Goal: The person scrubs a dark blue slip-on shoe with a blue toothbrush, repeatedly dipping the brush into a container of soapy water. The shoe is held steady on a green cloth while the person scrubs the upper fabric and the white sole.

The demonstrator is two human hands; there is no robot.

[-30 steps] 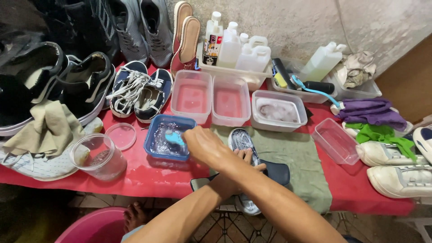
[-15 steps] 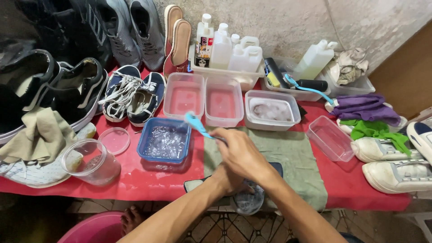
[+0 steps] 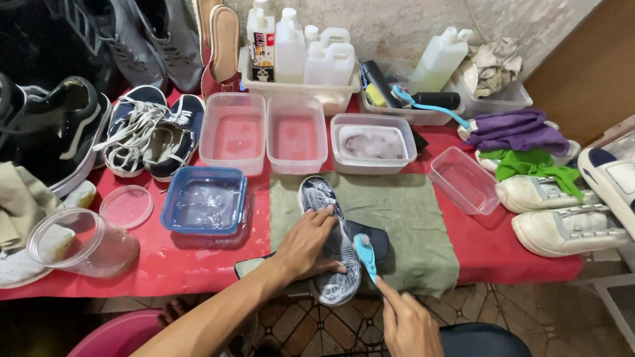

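Note:
My left hand [image 3: 305, 246] presses flat on an upturned shoe [image 3: 329, 239], whose grey patterned sole faces up on the green towel [image 3: 403, 225]. My right hand [image 3: 405, 325] grips a light-blue brush [image 3: 364, 254] by its handle. The brush head rests on the sole near its lower right edge. A blue container of soapy water [image 3: 205, 200] sits left of the shoe.
Two clear tubs of pinkish water [image 3: 264, 135] and a foamy tub [image 3: 374, 142] stand behind the towel. A small empty tub [image 3: 461, 180], white sneakers [image 3: 565, 211] and cloths lie right. Dark shoes [image 3: 59, 132], a plastic cup [image 3: 79, 243] and bottles [image 3: 297, 53] surround the red table.
The brush moved from the blue container over to the shoe sole. My left hand shifted onto the sole, and my right hand dropped toward the lower edge of the view.

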